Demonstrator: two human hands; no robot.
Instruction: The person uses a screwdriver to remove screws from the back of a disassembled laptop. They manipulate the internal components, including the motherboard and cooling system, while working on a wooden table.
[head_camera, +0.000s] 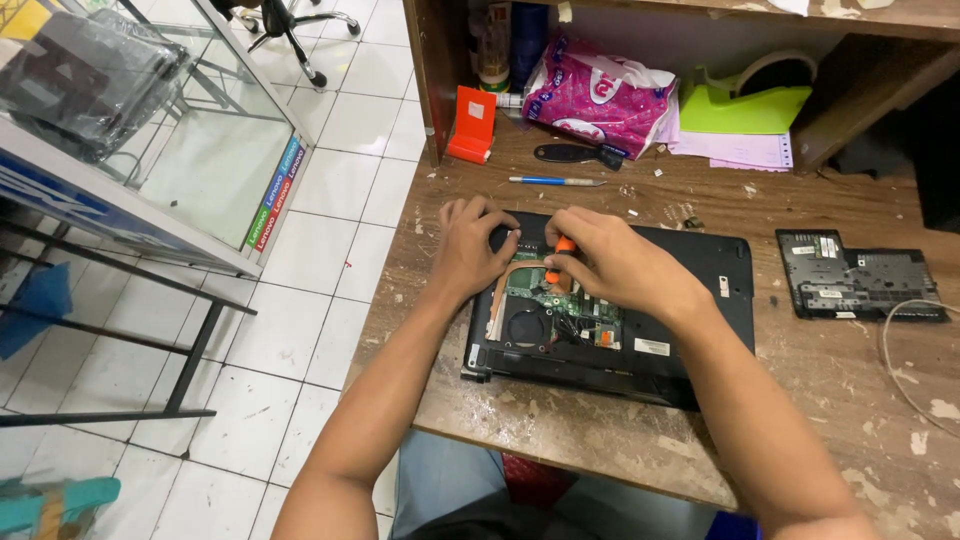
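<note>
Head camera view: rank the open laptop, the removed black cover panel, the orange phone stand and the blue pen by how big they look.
1. Open laptop
2. Removed black cover panel
3. Orange phone stand
4. Blue pen, thinnest, though about as long as the stand is tall.

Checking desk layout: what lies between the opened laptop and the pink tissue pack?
In the head view, a blue-handled tool and a black-handled tool lie between laptop and tissue pack.
</note>
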